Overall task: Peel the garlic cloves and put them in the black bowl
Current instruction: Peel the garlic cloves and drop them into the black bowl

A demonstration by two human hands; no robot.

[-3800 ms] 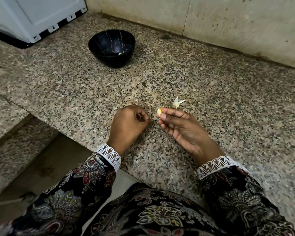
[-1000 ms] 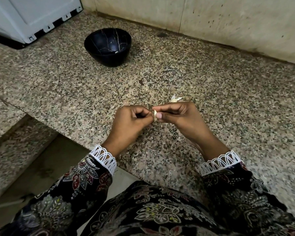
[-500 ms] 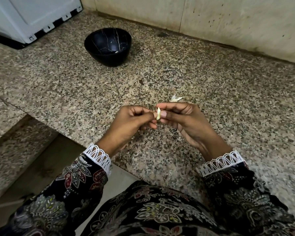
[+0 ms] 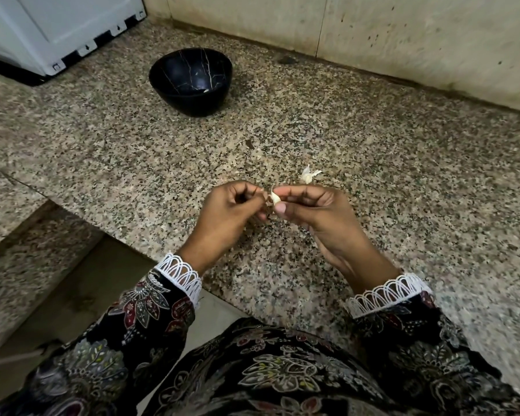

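Observation:
A small pale garlic clove [image 4: 275, 198] is pinched between the thumb and forefinger of my right hand [image 4: 315, 216], just above the granite counter [image 4: 403, 181]. My left hand [image 4: 230, 210] is curled with its fingertips meeting at the clove's left side, pinching its skin. The black bowl [image 4: 192, 81], streaked with thin white veins, stands at the back left of the counter, well beyond both hands, with a small pale piece lying inside it. A scrap of white garlic peel [image 4: 309, 176] lies on the counter just behind my right hand.
A white appliance [image 4: 57, 28] stands at the back left corner. A beige tiled wall [image 4: 373, 40] runs along the back. The counter's front edge drops off at the lower left to a lower ledge and floor.
My hands came together on the clove over the last seconds. Since half a second ago the left fingertips have closed in on the clove's left side; the bowl and peel scrap have not moved.

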